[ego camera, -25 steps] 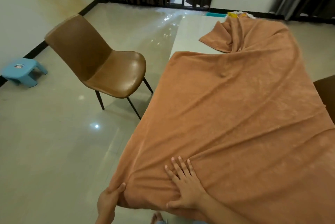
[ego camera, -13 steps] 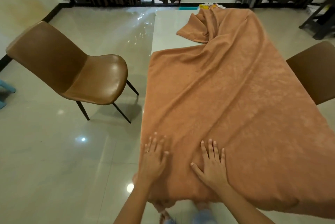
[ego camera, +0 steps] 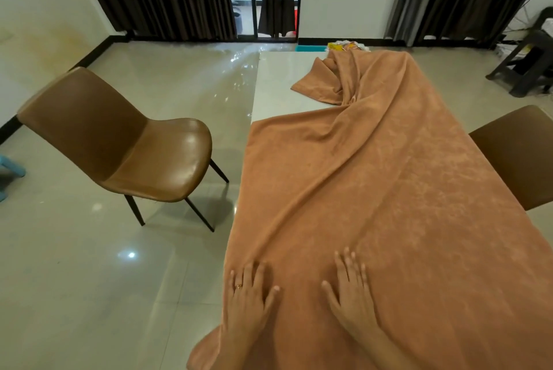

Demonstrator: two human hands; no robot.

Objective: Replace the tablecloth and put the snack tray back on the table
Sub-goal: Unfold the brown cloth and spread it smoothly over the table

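An orange-brown tablecloth covers most of a long pale table. Its far left corner is folded back in a bunched heap, leaving that part of the tabletop bare. My left hand lies flat on the cloth at the near left edge, fingers spread, a ring on one finger. My right hand presses flat on the cloth a little to the right, fingers straight. Beyond the table's far end a teal tray with yellow snack packets shows partly behind the cloth.
A brown leather chair stands on the glossy tile floor left of the table. Another brown chair sits at the table's right side. A dark stool is at the far right, a blue stool at the far left. Dark curtains hang behind.
My left hand let go of the cloth's near corner and came up onto the table, flat beside the right hand. Both hands smoothed the cloth. My view swung right and up.
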